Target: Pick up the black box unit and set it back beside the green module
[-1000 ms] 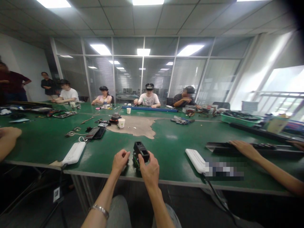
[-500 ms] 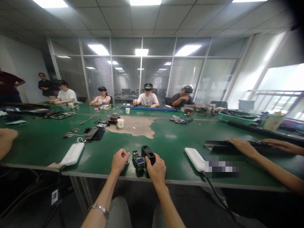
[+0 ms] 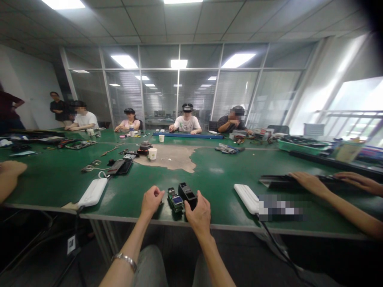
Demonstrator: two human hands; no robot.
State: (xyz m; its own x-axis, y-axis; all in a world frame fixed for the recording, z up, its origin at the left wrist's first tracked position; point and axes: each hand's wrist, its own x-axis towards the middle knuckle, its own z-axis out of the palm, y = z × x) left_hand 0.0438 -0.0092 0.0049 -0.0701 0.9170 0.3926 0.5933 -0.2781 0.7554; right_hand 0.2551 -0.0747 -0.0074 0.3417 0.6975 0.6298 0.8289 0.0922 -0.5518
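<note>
A black plastic housing [image 3: 187,192] stands near the front edge of the green table, with my right hand [image 3: 198,210] gripping its near right side. Just left of it, a green circuit board with a small bluish screen [image 3: 176,201] rests on the table, apart from my hands. My left hand [image 3: 153,199] is closed to the left of the board, fingertips pinched together; a small dark bit shows below them, too small to name.
White power banks [image 3: 93,192] [image 3: 247,198] lie left and right. Phones [image 3: 121,165], a paper cup [image 3: 152,154] and a bare tan patch [image 3: 176,157] are farther back. A neighbour's hands [image 3: 308,183] touch a black strip at right. Another person's hand [image 3: 12,171] is at left.
Almost everything has shifted slightly in view with the head. My hands keep nearly the same pose beside the board and the housing.
</note>
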